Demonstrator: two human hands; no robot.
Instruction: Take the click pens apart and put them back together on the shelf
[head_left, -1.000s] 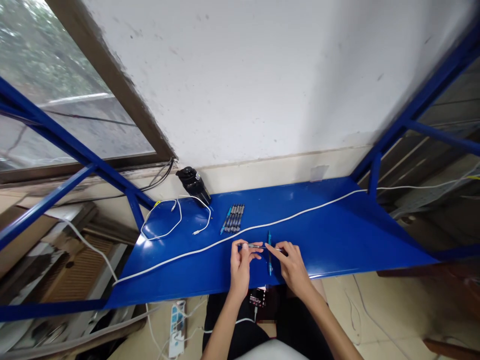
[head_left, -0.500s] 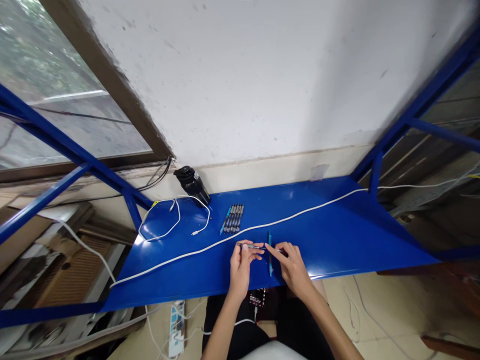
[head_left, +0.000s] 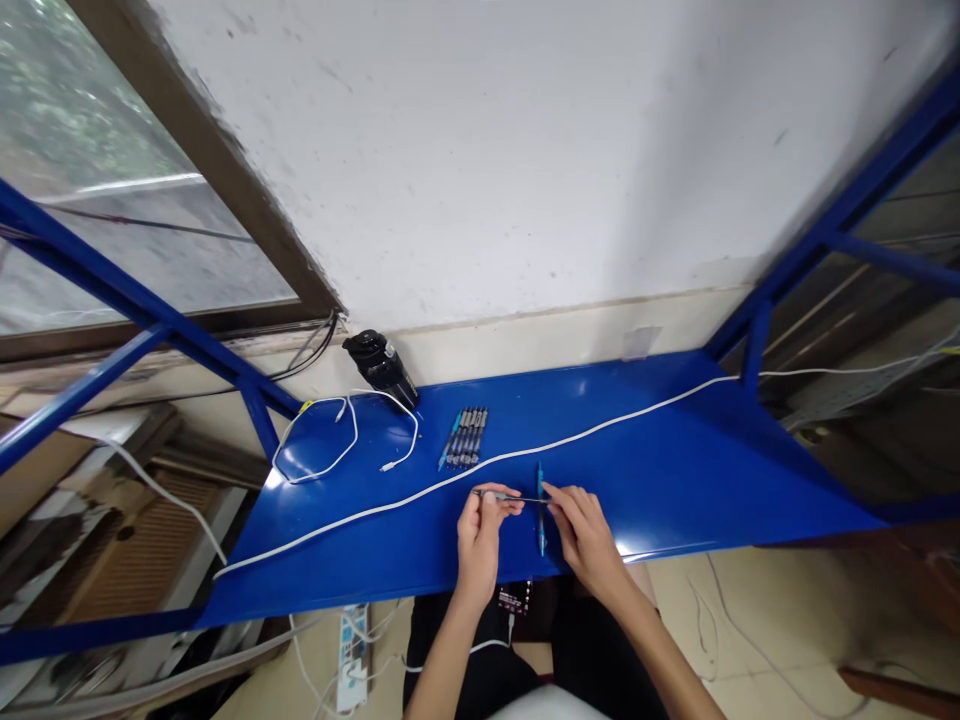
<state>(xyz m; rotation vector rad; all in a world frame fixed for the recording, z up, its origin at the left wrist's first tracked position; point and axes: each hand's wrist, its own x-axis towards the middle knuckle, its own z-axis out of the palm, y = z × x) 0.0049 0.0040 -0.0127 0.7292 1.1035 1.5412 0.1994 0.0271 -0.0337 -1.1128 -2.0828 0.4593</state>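
My left hand (head_left: pixel 478 540) pinches a thin grey rod (head_left: pixel 511 496), perhaps a pen refill, between thumb and fingers. My right hand (head_left: pixel 586 538) has its fingertips at the rod's far end. A blue pen (head_left: pixel 540 510) lies lengthwise under the rod, between my hands, on the blue metal shelf (head_left: pixel 675 470). Several black pens (head_left: pixel 469 437) lie side by side farther back, with a slim blue pen (head_left: pixel 451 443) beside them. A thick white cable (head_left: pixel 465 475) runs along the shelf behind my hands.
A black bottle (head_left: pixel 381 368) lies by the wall beside a looped white charging cable (head_left: pixel 322 440). Blue steel frame bars (head_left: pixel 825 230) rise at both shelf ends. Below are a white power strip (head_left: pixel 352 645) and a small circuit board (head_left: pixel 515 598).
The view has tilted slightly and the scene has shifted a little left. My right hand has moved slightly right along the rod, and the rod stays pinched between my hands.
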